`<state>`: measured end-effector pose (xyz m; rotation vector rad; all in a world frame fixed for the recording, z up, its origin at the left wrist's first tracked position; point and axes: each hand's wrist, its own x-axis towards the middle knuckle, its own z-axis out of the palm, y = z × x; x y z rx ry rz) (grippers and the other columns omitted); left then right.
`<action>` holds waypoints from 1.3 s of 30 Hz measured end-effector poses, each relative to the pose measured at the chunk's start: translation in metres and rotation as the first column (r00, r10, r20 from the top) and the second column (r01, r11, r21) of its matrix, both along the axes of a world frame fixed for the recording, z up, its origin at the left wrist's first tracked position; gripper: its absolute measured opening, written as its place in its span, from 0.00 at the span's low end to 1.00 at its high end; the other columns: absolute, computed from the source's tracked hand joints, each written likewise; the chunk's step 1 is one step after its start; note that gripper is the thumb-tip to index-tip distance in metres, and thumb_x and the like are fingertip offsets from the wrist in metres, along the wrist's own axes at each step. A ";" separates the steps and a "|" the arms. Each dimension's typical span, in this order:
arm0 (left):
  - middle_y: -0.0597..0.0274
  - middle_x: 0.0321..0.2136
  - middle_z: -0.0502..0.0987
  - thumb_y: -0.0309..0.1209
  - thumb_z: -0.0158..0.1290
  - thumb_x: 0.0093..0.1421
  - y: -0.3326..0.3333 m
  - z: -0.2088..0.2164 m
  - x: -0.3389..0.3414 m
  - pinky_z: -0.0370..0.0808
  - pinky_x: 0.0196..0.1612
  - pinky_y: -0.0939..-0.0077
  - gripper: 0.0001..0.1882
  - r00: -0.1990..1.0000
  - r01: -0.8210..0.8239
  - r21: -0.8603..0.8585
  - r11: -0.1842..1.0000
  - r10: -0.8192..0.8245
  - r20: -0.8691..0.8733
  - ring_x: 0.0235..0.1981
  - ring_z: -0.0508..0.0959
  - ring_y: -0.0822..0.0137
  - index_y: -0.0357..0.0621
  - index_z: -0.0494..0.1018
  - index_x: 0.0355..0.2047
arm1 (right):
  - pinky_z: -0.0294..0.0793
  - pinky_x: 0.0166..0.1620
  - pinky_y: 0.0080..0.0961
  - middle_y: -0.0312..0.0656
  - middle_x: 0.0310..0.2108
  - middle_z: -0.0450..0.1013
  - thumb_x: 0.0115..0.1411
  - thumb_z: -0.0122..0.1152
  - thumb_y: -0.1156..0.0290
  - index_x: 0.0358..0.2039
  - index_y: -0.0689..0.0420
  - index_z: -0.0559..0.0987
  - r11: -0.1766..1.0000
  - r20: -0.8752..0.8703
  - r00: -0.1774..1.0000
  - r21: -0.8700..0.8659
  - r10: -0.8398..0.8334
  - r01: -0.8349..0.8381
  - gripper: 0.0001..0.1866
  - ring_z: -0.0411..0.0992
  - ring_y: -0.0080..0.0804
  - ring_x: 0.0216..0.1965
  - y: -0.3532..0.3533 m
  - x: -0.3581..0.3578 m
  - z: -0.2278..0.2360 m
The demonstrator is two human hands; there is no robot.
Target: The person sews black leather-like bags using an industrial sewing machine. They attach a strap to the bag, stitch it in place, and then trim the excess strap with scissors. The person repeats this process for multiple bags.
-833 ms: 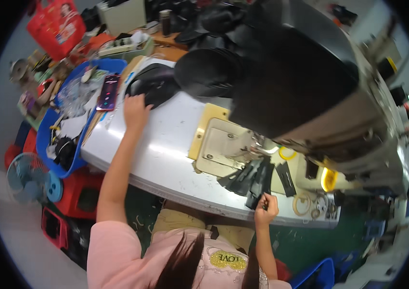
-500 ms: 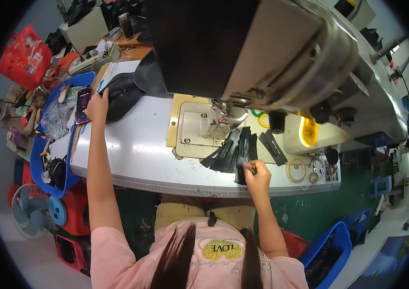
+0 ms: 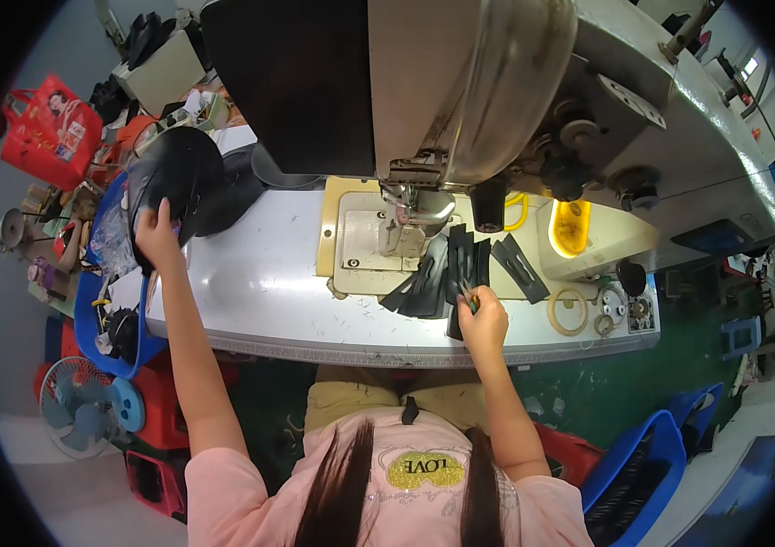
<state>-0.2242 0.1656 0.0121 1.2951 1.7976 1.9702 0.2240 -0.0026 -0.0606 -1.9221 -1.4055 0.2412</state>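
At the left end of the table my left hand (image 3: 159,239) is closed on a curved black leather piece (image 3: 178,169), lifted partly over the blue basket. Another black leather piece (image 3: 231,190) lies behind it on the table. My right hand (image 3: 483,321) is closed around small thread snips (image 3: 468,294); their metal tips show above the fingers. Those tips are over a fanned pile of black leather strips (image 3: 426,284), near the table's front edge. One slotted black strip (image 3: 519,268) lies apart, right of the pile. The sewing machine's presser foot (image 3: 401,235) stands behind the strips.
The sewing machine head (image 3: 497,91) overhangs the table's far side. A lit yellow lamp opening (image 3: 570,228) and a tape roll (image 3: 568,312) are at the right. A blue basket (image 3: 152,342) adjoins the left end; a fan (image 3: 77,406) stands below it.
My left hand has lifted a black leather piece up and leftward; it now covers the phone's place. My right hand stays by the strips, its snips showing more plainly. The view has shifted slightly.
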 end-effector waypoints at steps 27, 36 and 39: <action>0.41 0.42 0.66 0.32 0.56 0.45 -0.165 -0.062 0.337 0.64 0.47 0.67 0.25 0.152 0.711 -0.457 0.534 -0.751 -0.642 0.43 0.66 0.51 0.29 0.65 0.42 | 0.69 0.31 0.35 0.46 0.28 0.69 0.41 0.67 0.65 0.29 0.59 0.70 0.999 0.020 1.000 -0.045 -0.001 0.002 0.18 0.69 0.46 0.29 -0.004 0.041 0.002; 0.45 0.40 0.65 0.29 0.59 0.39 -0.182 -0.069 0.358 0.66 0.45 0.67 0.31 0.009 0.895 -0.387 0.220 -0.879 -0.477 0.42 0.67 0.50 0.31 0.63 0.45 | 0.67 0.32 0.34 0.43 0.26 0.66 0.40 0.66 0.69 0.26 0.58 0.72 0.993 -0.038 0.997 -0.094 0.064 -0.067 0.14 0.68 0.45 0.31 -0.034 0.083 0.005; 0.43 0.47 0.62 0.33 0.61 0.37 -0.151 -0.052 0.354 0.59 0.54 0.61 0.39 -0.119 0.886 -0.408 0.222 -0.741 -0.661 0.51 0.62 0.49 0.30 0.59 0.49 | 0.67 0.32 0.32 0.42 0.25 0.66 0.39 0.66 0.71 0.25 0.58 0.72 0.994 -0.072 0.994 -0.072 0.081 -0.086 0.12 0.68 0.43 0.30 -0.036 0.085 0.006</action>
